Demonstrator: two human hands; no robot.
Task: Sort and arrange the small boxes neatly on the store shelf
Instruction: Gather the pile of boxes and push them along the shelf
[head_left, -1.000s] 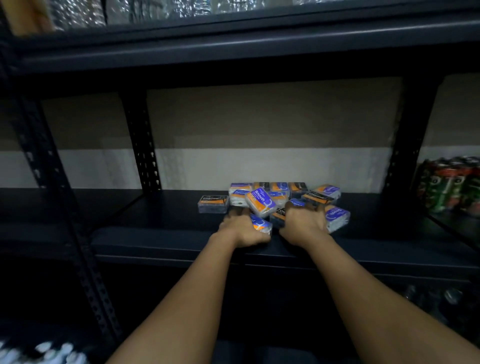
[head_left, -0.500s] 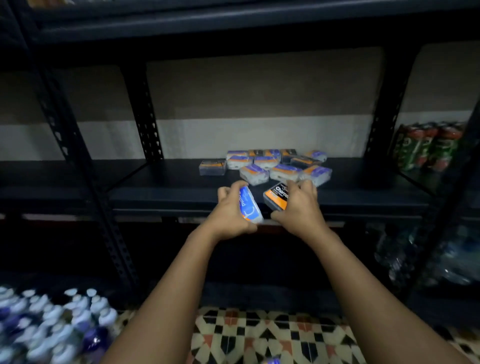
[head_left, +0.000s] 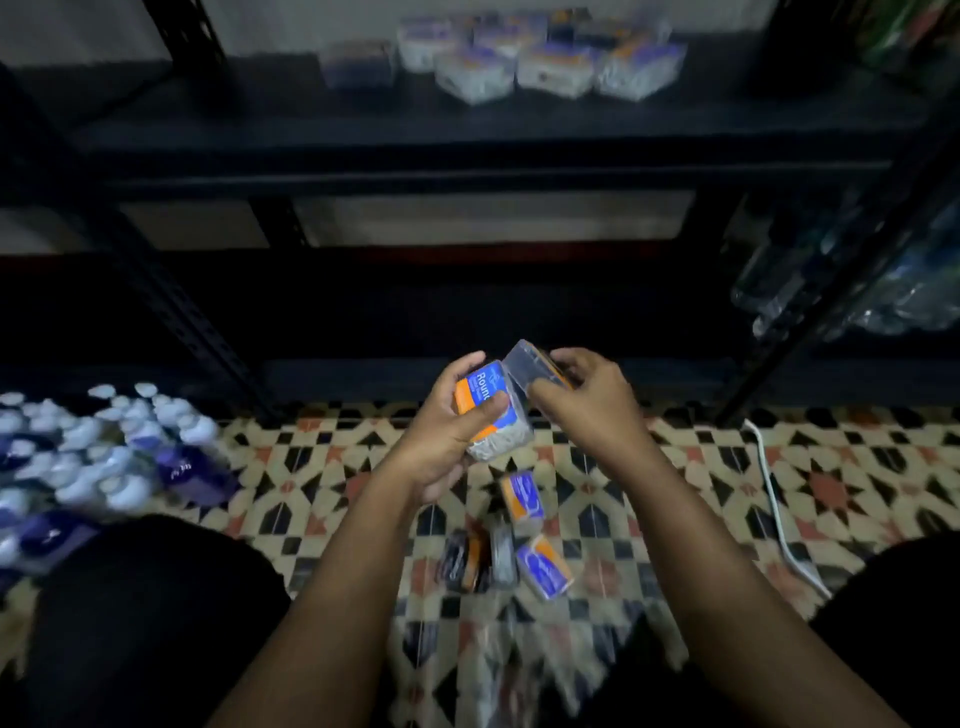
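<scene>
Head view, frame centre: left hand (head_left: 441, 441) grips a blue box (head_left: 488, 410), right hand (head_left: 587, 400) a clear box (head_left: 535, 364). Sorting; next, probably set them apart from the floor boxes (head_left: 524, 530).

Boxes (head_left: 540, 67) on shelf (head_left: 467, 130); more boxes (head_left: 522, 540) on floor (head_left: 675, 493) below.

Both forearms reaching up from bottom of frame, converging at centre, left hand (head_left: 451, 431) curled closed, thumb across front, right hand (head_left: 587, 402) beside it, fingers bent in a grip, knuckles up
</scene>
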